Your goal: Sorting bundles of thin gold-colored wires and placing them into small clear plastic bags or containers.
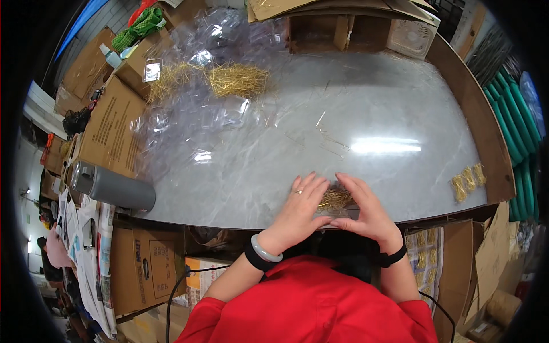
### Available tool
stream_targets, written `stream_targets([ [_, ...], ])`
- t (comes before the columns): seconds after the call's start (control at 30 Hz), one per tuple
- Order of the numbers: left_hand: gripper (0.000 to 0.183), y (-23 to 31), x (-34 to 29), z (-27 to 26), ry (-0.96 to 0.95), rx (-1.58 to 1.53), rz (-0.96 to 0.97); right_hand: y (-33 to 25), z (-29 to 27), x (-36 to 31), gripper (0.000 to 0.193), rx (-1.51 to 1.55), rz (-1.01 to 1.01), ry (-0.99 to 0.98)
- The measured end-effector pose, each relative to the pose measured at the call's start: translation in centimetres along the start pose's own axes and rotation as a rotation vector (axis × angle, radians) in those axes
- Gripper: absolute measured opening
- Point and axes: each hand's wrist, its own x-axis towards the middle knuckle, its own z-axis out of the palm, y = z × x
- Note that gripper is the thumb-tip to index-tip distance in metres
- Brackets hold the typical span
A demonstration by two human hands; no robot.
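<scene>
Close to the table's near edge, a small pile of thin gold-coloured wire pins [336, 198] lies between my two hands. My left hand [304, 203] cups it from the left, fingers extended and slightly curved. From the right, my right hand [366, 210] curves round the same pile, and the two thumbs meet at its near side. The palms hide part of the pins. A few loose pins [334, 144] are scattered on the grey table beyond the hands. A larger heap of gold pins [239, 80] lies at the back left.
Clear plastic packs [189, 123] cover the table's left and back. A grey bottle [117, 187] lies at the left edge. Small gold bundles [469, 182] rest at the right. A wooden board [477, 108] borders the right side; a white fan [412, 37] stands behind.
</scene>
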Motion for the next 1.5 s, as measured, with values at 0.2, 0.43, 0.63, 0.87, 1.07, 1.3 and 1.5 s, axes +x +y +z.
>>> stream_targets([
  [0.2, 0.059, -0.5, 0.4, 1.3, 0.010, -0.022, 0.053, 0.3, -0.2, 0.0, 0.078, 0.017, -0.062, -0.033],
  [0.43, 0.056, -0.7, 0.5, 1.1, 0.031, -0.047, 0.070, 0.8, 0.0, -0.3, 0.070, 0.009, -0.005, -0.017],
  [0.63, 0.060, 0.4, 0.9, 1.3, 0.067, 0.085, 0.106, -0.1, 2.6, -2.7, 0.064, -0.113, 0.175, 0.384],
  [0.87, 0.050, -0.5, 0.4, 2.3, 0.162, -0.067, 0.027, -1.6, 5.5, -1.7, 0.076, 0.190, 0.150, 0.358],
  [1.07, 0.043, 0.0, 0.2, 1.8, 0.207, -0.142, -0.043, -2.0, 3.0, -1.8, 0.079, 0.032, 0.178, 0.256],
  [1.3, 0.045, -0.2, 0.3, 1.7, 0.243, -0.059, 0.056, -1.3, 2.3, -2.2, 0.050, -0.420, 0.159, 0.310],
  [1.5, 0.046, -0.1, 0.2, 1.8, 0.233, -0.082, 0.024, -1.0, 2.3, -1.5, 0.030, -0.485, 0.133, 0.341],
])
